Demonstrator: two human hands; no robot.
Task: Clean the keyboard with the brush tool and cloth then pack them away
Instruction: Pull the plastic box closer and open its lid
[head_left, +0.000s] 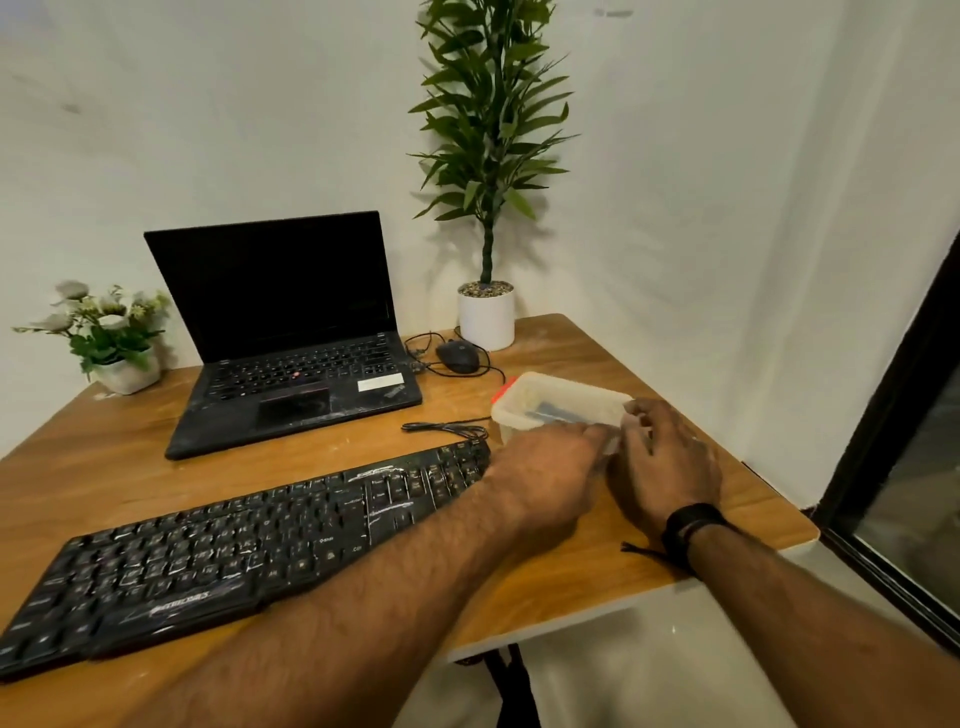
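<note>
A black, dusty keyboard (249, 540) lies diagonally across the front of the wooden desk (519, 587). To its right stands a translucent plastic box (550, 402) with an orange clip on its far left corner and something dark and bluish inside. My left hand (545, 473) reaches across the keyboard's right end and touches the box's near edge. My right hand (662, 457), with a black band on its wrist, grips the box's near right corner. The brush and cloth cannot be made out separately.
An open black laptop (291, 332) sits behind the keyboard. A black mouse (458, 356) with its cable lies beside a white pot holding a tall green plant (485, 317). A small flower pot (127, 371) is at the far left. The desk's right edge is close to the box.
</note>
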